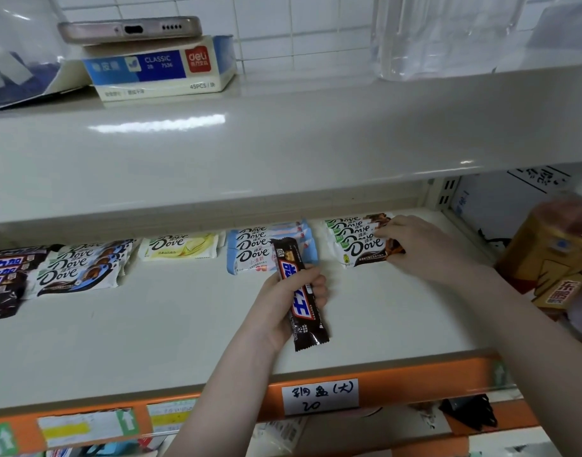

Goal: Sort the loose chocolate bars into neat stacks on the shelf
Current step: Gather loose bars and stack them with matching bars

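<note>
Our left hand (294, 301) gripped a dark Snickers bar (299, 293) upright above the shelf (151, 324), likely bound for its matching stack (6, 278) far left. Our right hand (418, 249) pinched the brown Dove stack (362, 240), apparently squaring its edges.

"Dove" on white bars (358, 249); "deli CLASSIC 45PCS" on box (161, 69); "20" on shelf tag (320, 395).
</note>
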`<state>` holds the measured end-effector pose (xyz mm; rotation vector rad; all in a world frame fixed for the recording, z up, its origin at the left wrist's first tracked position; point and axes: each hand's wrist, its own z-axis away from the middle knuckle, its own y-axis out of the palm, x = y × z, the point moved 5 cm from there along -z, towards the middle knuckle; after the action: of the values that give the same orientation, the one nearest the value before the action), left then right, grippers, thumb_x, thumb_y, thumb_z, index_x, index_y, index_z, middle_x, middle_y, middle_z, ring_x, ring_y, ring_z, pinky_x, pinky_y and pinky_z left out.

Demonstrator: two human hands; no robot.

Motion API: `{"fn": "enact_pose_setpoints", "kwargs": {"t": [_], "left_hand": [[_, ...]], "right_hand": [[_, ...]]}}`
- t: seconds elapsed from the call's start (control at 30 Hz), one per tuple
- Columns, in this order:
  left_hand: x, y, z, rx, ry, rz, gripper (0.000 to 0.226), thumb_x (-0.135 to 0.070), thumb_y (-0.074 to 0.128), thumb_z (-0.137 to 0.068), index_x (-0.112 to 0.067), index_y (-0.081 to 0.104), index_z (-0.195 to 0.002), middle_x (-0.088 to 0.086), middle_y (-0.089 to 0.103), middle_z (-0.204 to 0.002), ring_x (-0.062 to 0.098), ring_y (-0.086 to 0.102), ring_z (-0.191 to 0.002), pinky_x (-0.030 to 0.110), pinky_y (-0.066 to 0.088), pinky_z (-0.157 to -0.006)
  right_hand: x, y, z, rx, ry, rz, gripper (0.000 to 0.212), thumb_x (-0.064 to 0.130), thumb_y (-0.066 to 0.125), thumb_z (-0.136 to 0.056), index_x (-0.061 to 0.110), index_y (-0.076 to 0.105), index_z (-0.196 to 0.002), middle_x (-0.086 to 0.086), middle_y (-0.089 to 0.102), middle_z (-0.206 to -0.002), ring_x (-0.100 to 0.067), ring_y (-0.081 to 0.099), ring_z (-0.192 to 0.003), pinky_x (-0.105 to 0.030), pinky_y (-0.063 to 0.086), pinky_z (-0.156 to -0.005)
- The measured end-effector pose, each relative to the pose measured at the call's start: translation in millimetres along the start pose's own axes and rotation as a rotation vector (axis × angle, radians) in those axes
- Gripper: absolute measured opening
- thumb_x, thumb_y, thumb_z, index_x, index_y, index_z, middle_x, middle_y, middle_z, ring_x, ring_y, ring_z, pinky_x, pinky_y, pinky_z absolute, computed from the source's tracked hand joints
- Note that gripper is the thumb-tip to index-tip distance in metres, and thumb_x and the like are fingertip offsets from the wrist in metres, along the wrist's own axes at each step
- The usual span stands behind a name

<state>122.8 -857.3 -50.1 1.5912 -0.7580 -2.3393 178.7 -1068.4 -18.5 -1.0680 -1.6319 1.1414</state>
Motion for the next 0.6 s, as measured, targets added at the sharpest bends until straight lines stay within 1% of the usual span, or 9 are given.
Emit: {"fn": "enact_pose_setpoints", "kwargs": {"t": [0.17,0.3,0.43,0.6], "left_hand": [[-0.1,-0.3,-0.4,0.005,0.011,-0.017,0.006,0.000,0.059,-0.083,-0.006,0.058,-0.082,0.009,0.062,-0.067,0.014,0.059,-0.053,0.023,0.051,-0.053],[-0.2,0.3,-0.1,0.008,0.000,-0.002,0.007,0.001,0.059,-0.083,-0.006,0.057,-0.082,0.010,0.062,-0.068,0.014,0.059,-0.053,0.024,0.051,-0.052],[-1.1,0.7,0.7,0.011,-0.002,-0.002,0.007,0.002,0.058,-0.083,-0.005,0.056,-0.085,0.010,0.060,-0.069,0.014,0.058,-0.053,0.023,0.050,-0.052],[-1.1,1.0,1.7,-0.014,-0.005,0.002,0.006,0.002,0.059,-0.083,-0.004,0.057,-0.084,0.010,0.062,-0.068,0.015,0.059,-0.052,0.024,0.051,-0.052]], "right_hand": [[-1.2,3.4,2.3,-0.024,-0.001,0.003,0.039,0.016,0.059,-0.080,0.020,0.058,-0.119,-0.003,0.058,-0.113,-0.024,0.048,-0.105,-0.032,0.038,-0.084],[0.4,5.2,4.7,-0.025,-0.009,0.000,0.038,0.013,0.059,-0.080,0.020,0.059,-0.118,-0.002,0.058,-0.113,-0.024,0.048,-0.106,-0.034,0.040,-0.085],[1.2,5.4,7.0,-0.031,-0.007,-0.004,0.037,0.014,0.058,-0.081,0.020,0.058,-0.118,-0.002,0.057,-0.113,-0.023,0.047,-0.106,-0.031,0.037,-0.084],[3.1,3.7,7.0,-0.009,-0.005,-0.009,0.035,0.014,0.057,-0.082,0.019,0.059,-0.117,-0.003,0.057,-0.111,-0.023,0.046,-0.105,-0.035,0.040,-0.086]]}}
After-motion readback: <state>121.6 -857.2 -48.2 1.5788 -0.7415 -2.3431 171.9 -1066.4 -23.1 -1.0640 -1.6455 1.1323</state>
